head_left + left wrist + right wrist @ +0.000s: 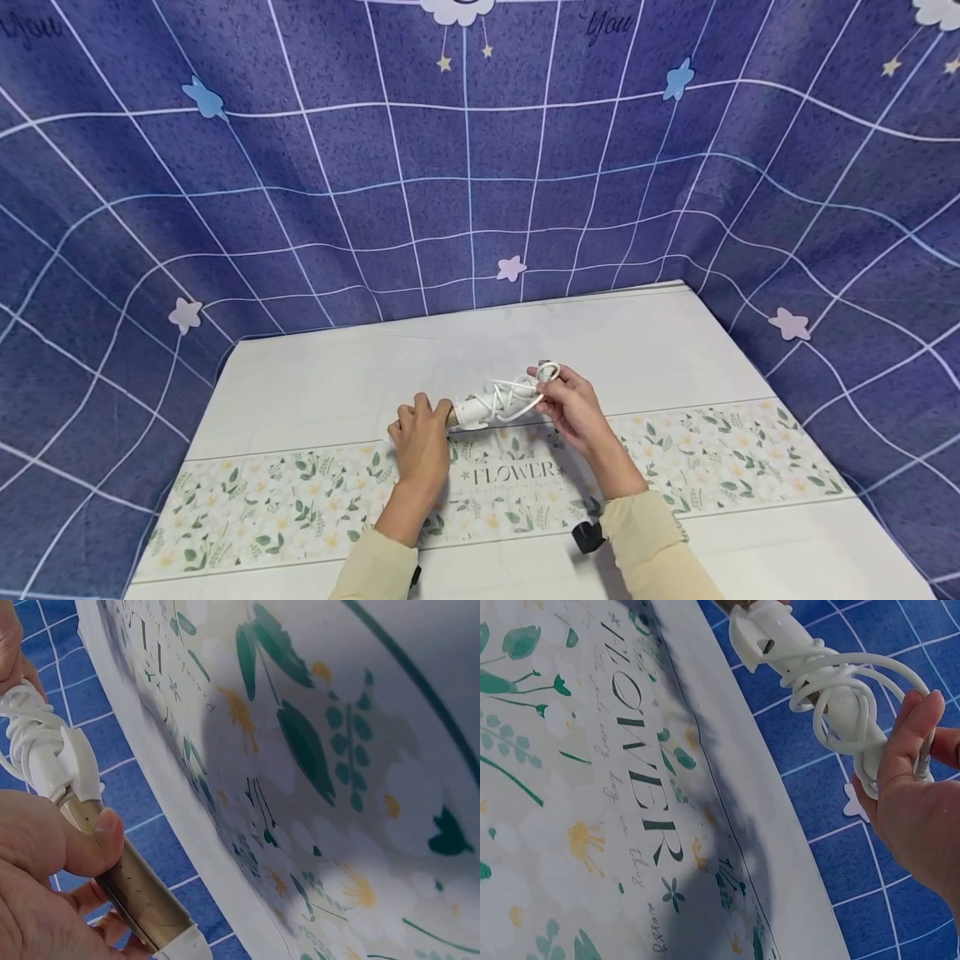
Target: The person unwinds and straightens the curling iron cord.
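Note:
A white curling iron [471, 413] with a gold barrel [146, 889] is held between the two hands, low over the table. My left hand [422, 446] grips the barrel, with the thumb lying along it in the left wrist view. A white tip shows at the barrel's end there. White cord [838, 712] winds in loose loops around the handle. At the handle's far end, my right hand [576, 410] pinches the cord between thumb and fingers. One loop of the cord stands out beside those fingers in the right wrist view.
A white cloth [337, 367] with a flowered band [300, 512] and the word FLOWER covers the table. Blue gridded curtains [420, 208] with stars hang behind the table and at both sides. A black wrist mount [588, 537] sits by the right sleeve.

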Available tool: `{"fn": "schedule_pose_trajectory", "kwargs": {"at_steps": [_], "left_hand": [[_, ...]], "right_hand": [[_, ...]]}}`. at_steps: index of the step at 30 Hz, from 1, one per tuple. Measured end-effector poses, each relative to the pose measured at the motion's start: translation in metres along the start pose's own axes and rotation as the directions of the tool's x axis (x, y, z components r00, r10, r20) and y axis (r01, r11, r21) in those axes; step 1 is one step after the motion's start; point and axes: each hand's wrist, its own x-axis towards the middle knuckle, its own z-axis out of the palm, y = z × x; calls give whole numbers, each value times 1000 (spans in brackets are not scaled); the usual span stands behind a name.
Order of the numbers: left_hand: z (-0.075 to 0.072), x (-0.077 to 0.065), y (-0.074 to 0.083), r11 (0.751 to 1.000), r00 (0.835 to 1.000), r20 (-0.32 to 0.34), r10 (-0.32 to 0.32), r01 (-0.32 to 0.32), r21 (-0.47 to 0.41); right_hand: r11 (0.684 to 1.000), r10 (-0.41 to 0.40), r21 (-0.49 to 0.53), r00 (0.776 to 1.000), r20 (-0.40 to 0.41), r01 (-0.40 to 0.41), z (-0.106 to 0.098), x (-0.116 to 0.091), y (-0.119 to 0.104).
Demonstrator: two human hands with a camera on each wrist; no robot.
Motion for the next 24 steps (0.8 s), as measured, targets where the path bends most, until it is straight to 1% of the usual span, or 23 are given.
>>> {"fn": "schedule_pose_trajectory", "kwargs": {"at_steps": [2,6,10,14,21,24], "left_hand": [[0,0,0,1000,1000,1,1,-1,-6],[0,1,2,1000,1000,7,-2,2,-11],[0,1,4,1000,1000,19,-10,11,-22],[-2,2,5,999,999,31,-22,23,-24],[-3,3,5,999,999,28,-32,33,-34],[-4,3,5,999,999,21,-35,35,-35]], "right_hand": [[1000,-4,-1,1000,10,4,-1,0,-1],[998,-30,48,999,16,29,0,0,-1],[995,-57,85,998,-3,57,5,1,0],[993,-70,89,997,-22,72,7,1,1],[994,-90,64,996,7,90,7,0,-1],[995,-75,58,997,-15,76,7,1,-1]]}}
